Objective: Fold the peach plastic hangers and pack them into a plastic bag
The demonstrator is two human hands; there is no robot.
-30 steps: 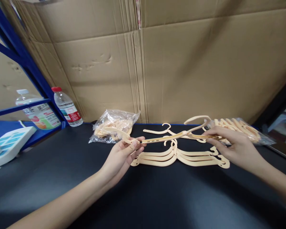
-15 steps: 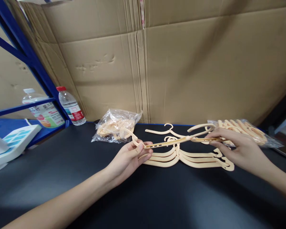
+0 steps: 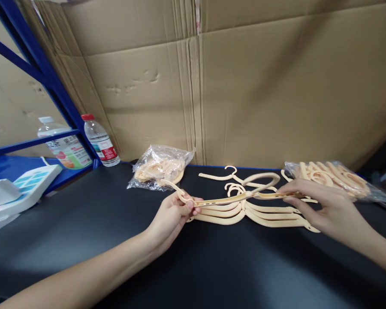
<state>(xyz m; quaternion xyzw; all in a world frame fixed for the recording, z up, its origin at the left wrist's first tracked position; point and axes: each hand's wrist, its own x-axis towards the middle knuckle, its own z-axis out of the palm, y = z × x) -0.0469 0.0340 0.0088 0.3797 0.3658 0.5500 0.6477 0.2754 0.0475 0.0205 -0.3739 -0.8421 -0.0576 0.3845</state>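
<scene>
Head view: the left hand (image 3: 173, 213) and the right hand (image 3: 324, 205) together hold one cream plastic hanger (image 3: 231, 198), carried edge-on just above the stack of hangers (image 3: 254, 212) that lies flat on the black table (image 3: 83, 240). The left fingers (image 3: 189, 205) are closed in a pinch on the hanger's left arm tip, thumb on top; the right fingers (image 3: 291, 196) are clamped along its right arm, thumb side towards the stack. The hanger's hook (image 3: 260, 179) curls up on the far side of the stack, roughly above the stack's own hooks. In my judgement the step in hand is setting this hanger down onto the stack; the next move calls for lowering it flat with its arms squared to those beneath and its hook matched to theirs, then letting go at both ends. A single loose hanger (image 3: 223, 175) lies just behind the stack. Left of the stack sits a clear bag of hangers (image 3: 159, 167); right of the stack, just beyond the right hand, a second bag of hangers (image 3: 334, 177). Far left of the stack, two water bottles (image 3: 100, 140) stand by the blue shelf frame (image 3: 38, 71). A cardboard wall (image 3: 244, 86) rises behind the stack.
</scene>
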